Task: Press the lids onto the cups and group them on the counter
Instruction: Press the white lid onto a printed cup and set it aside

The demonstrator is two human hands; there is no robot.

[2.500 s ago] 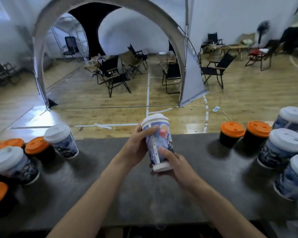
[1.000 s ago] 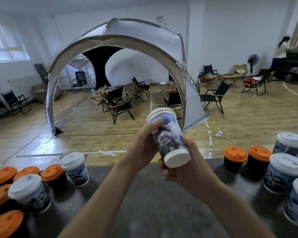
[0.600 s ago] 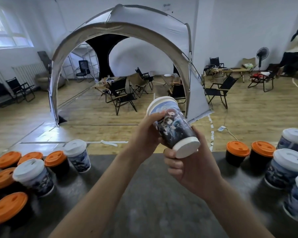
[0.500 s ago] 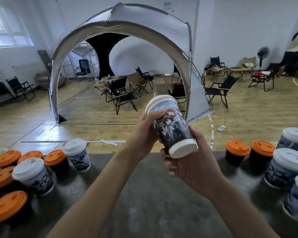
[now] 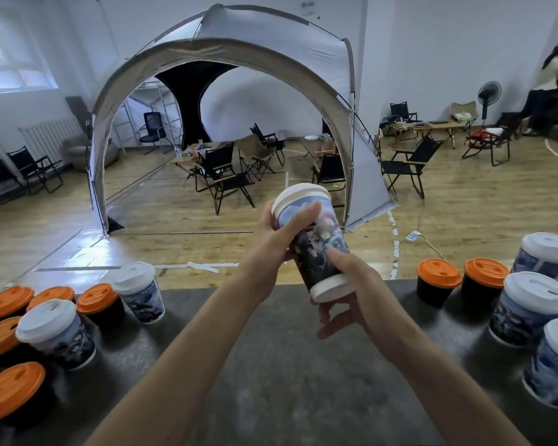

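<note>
Lifting the cup (image 5: 316, 243) off the counter (image 5: 287, 365), lid (image 5: 298, 194) tipped toward eleven o'clock, left hand (image 5: 279, 241) and right hand (image 5: 360, 296) clamped round it, grouping next.

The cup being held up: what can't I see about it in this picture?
Head view:
- The lid of the held cup tips away from the camera, so its top and far rim are hidden. Whether it is fully pressed on, I cannot tell.
- The left grip covers part of the print, and the right grip covers part of the base.
- The print is too blurred to read.
</note>
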